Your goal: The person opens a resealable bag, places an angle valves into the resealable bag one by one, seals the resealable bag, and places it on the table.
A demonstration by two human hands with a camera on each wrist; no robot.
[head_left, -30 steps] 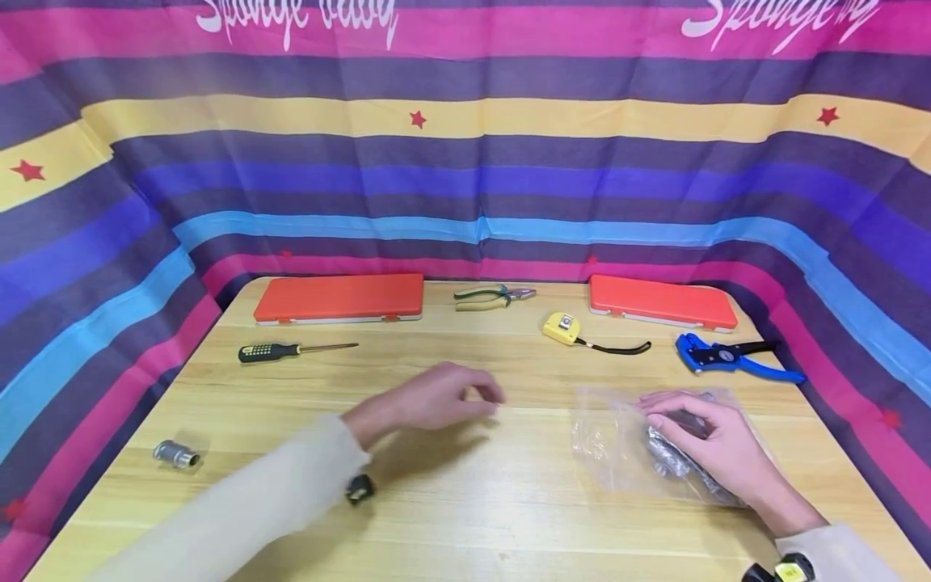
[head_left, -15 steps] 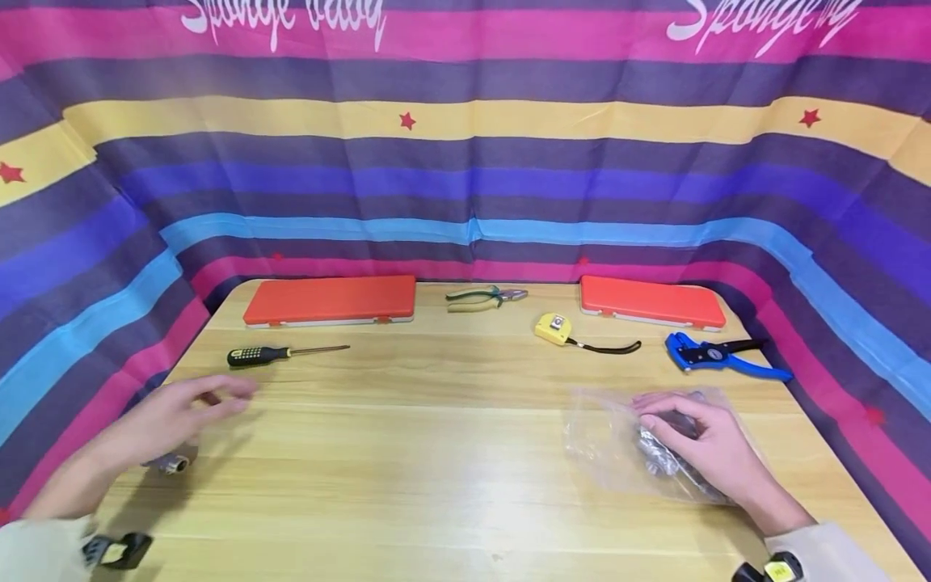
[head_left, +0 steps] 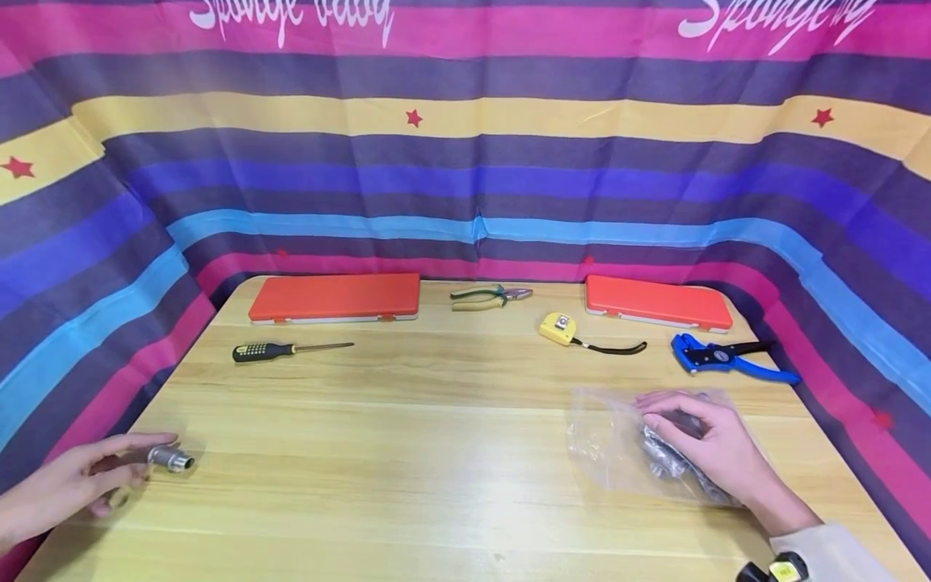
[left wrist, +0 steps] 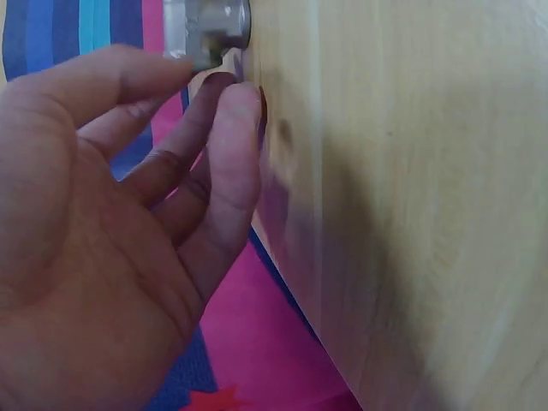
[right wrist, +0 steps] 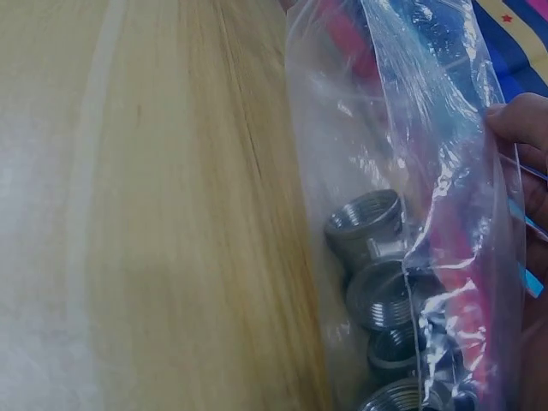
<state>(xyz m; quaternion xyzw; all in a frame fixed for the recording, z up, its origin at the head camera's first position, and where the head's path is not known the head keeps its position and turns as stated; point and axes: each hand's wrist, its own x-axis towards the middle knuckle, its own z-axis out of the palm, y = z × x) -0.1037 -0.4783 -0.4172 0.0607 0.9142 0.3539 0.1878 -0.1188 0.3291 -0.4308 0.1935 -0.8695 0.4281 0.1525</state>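
Observation:
My left hand (head_left: 87, 481) is at the table's left side beside a small grey metal pipe fitting (head_left: 171, 459). Its fingers are loosely bent around the fitting's near end, without a visible pinch. The left wrist view shows the fitting (left wrist: 210, 26) just beyond the fingertips, one of them at its edge; whether they touch cannot be told. On the right, my right hand (head_left: 716, 444) holds a clear plastic bag (head_left: 604, 444) between thumb and fingers. Threaded metal pipe fittings (right wrist: 381, 291) show through the plastic in the right wrist view.
Along the back lie a red case (head_left: 334, 297), combination pliers (head_left: 490, 297) and a second red case (head_left: 658, 301). Nearer are a screwdriver (head_left: 291, 351), a yellow tape measure (head_left: 558, 327) and blue wire strippers (head_left: 730, 357). A striped cloth (head_left: 465, 186) surrounds the wooden table (head_left: 407, 485).
My left hand has swept from mid-table to the left, then lowered to the fitting at the left side. The right hand stays on the bag.

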